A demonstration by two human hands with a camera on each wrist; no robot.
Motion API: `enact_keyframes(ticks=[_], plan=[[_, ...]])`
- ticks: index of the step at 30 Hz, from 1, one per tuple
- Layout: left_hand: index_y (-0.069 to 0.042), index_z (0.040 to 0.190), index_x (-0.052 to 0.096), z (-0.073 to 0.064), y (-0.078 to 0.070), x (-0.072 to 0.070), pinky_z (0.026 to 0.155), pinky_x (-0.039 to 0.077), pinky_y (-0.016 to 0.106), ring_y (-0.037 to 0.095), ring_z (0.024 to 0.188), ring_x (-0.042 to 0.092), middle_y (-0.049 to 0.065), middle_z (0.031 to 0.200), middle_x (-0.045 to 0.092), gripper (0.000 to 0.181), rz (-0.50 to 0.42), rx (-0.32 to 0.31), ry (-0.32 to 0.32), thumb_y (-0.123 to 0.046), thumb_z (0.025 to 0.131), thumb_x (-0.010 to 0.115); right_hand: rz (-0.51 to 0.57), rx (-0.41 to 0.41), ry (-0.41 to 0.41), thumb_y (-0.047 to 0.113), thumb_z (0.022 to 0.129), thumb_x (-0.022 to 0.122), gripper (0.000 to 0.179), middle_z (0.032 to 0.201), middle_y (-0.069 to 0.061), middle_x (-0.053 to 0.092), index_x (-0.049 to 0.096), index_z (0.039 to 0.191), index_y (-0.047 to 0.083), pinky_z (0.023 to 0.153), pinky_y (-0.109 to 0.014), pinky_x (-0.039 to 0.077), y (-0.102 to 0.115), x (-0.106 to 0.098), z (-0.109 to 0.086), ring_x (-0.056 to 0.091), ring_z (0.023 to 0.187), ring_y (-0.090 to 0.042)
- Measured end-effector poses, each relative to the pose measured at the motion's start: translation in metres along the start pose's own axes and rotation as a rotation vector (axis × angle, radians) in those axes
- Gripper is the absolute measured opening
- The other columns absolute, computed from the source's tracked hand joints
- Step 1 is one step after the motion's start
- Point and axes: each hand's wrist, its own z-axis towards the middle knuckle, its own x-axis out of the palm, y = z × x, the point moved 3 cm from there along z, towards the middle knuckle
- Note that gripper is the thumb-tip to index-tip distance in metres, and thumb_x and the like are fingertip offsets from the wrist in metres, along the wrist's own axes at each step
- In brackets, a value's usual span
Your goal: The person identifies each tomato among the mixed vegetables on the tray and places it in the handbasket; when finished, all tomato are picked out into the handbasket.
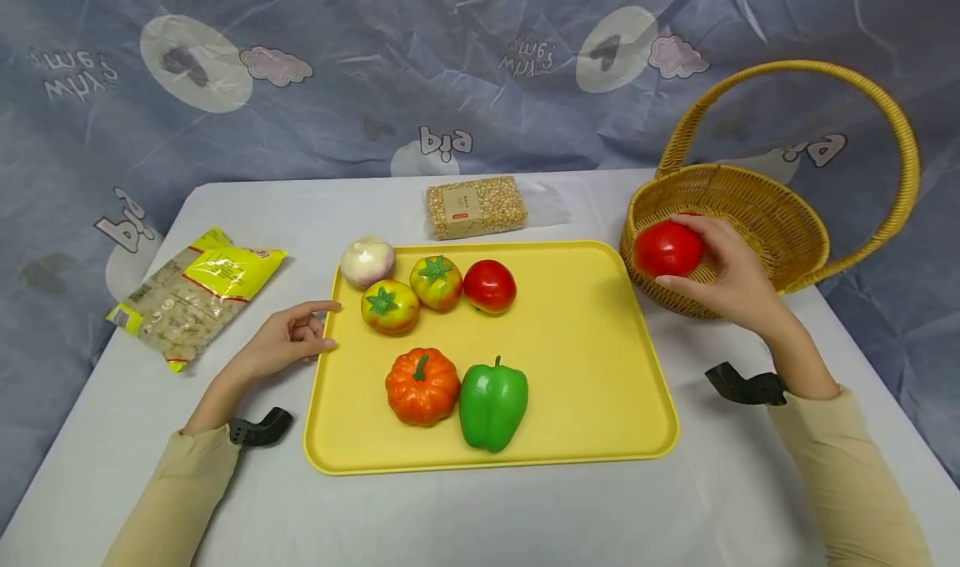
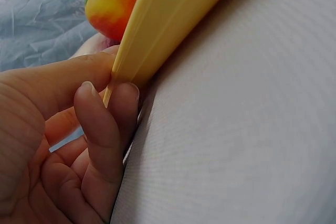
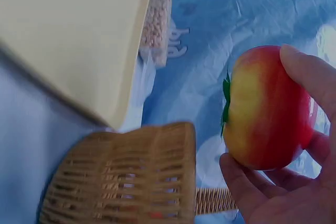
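Observation:
My right hand (image 1: 723,271) grips a red and yellow toy tomato (image 3: 268,108) with green leaves. In the head view, this tomato overlaps the left rim of the wicker basket (image 1: 795,217). My left hand (image 1: 288,338) pinches the left rim of the yellow tray (image 1: 585,367) between thumb and fingers. On the tray's far left lie a purple-white onion (image 1: 367,263), two yellow-red tomatoes (image 1: 390,307) with green leaves and a red tomato (image 1: 490,286). Nearer the front, an orange pumpkin (image 1: 422,388) sits beside a green bell pepper (image 1: 492,406).
Behind the tray lies a clear pack of yellowish grains (image 1: 487,208). A yellow-and-clear bag (image 1: 198,296) rests at the table's left side. The basket's tall handle (image 1: 903,154) arches over its right part. A printed grey-blue cloth (image 1: 337,67) hangs behind the white table (image 1: 525,517).

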Motion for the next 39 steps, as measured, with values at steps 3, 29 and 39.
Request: enact_keyframes(ticks=[3, 29, 39], plan=[[0.002, 0.131, 0.046, 0.000, 0.001, 0.001, 0.049, 0.044, 0.021, 0.002, 0.053, 0.046, -0.007, 0.074, 0.053, 0.053, -0.001, -0.008, 0.000, -0.007, 0.084, 0.068, -0.021, 0.057, -0.013, 0.001, 0.071, 0.077, 0.070, 0.115, 0.020, 0.043, 0.049, 0.134, 0.012, 0.080, 0.004, 0.037, -0.011, -0.006, 0.000, 0.043, 0.103, 0.005], [0.002, 0.133, 0.044, -0.001, 0.002, -0.001, 0.048, 0.045, 0.022, 0.001, 0.052, 0.046, -0.007, 0.075, 0.054, 0.054, -0.007, -0.007, 0.007, -0.007, 0.085, 0.067, -0.235, 0.418, 0.284, 0.030, 0.084, 0.069, 0.079, 0.136, -0.034, 0.033, 0.026, 0.143, -0.001, 0.092, -0.068, 0.037, -0.085, -0.013, 0.029, 0.035, 0.118, -0.051], [0.001, 0.132, 0.045, 0.000, 0.000, -0.001, 0.049, 0.045, 0.022, 0.001, 0.053, 0.046, -0.007, 0.075, 0.054, 0.053, -0.013, -0.003, 0.007, -0.006, 0.084, 0.067, -0.289, 0.493, 0.277, 0.026, 0.085, 0.067, 0.080, 0.137, -0.041, 0.026, 0.022, 0.144, -0.003, 0.096, -0.071, 0.028, -0.109, -0.019, 0.038, 0.025, 0.121, -0.057]])
